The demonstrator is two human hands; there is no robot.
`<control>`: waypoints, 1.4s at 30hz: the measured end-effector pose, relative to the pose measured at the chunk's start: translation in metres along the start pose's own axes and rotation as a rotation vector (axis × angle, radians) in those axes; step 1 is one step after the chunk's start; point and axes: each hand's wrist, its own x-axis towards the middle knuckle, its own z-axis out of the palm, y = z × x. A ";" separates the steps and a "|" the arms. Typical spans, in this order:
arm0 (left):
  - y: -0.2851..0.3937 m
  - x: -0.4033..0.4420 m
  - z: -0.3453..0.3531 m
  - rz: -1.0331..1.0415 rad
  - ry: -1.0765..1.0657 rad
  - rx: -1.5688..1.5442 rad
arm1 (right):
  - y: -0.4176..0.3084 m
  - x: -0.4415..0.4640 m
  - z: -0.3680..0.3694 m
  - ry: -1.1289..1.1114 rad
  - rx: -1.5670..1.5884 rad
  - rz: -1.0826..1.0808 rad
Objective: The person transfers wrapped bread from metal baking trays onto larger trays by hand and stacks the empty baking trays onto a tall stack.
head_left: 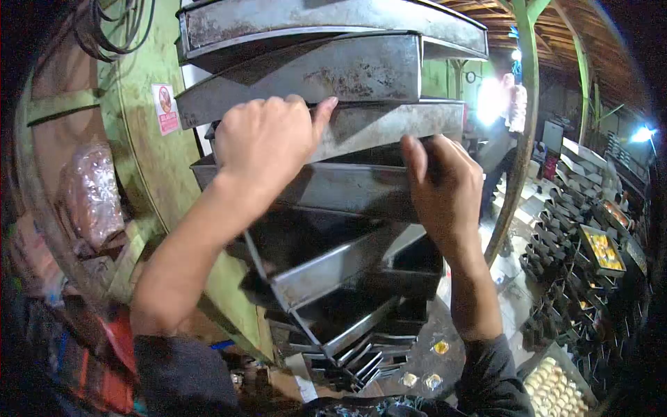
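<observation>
A tall stack of worn grey metal baking tins (375,132) rises in front of me, the tins set crosswise at differing angles. My left hand (264,135) lies against the upper tins, its fingers curled over the rim of a baking tin and its thumb sticking out to the right. The fingertips are hidden behind the hand. My right hand (448,177) is at the right end of a lower tin (347,184). Its thumb and bent fingers are apart, with a dark gap between them and nothing visible in it.
A green wooden post (524,139) stands right of the stack, and a green panel (149,139) with a sign on the left. Many dark tins (563,243) cover the floor at right, near a tray of yellow pieces (603,250) and a tray of pale dough pieces (556,389).
</observation>
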 end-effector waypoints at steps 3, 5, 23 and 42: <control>-0.006 -0.001 -0.007 0.043 -0.048 -0.103 | 0.001 0.000 0.007 0.079 -0.178 -0.055; -0.006 -0.006 -0.015 0.052 -0.022 -0.112 | 0.000 0.002 0.011 0.149 -0.191 -0.021; -0.030 -0.024 -0.059 0.046 0.061 -0.593 | 0.039 0.126 -0.033 0.641 -0.479 0.036; -0.035 -0.030 -0.070 -0.015 0.047 -0.563 | -0.051 0.209 -0.054 0.734 0.311 -0.295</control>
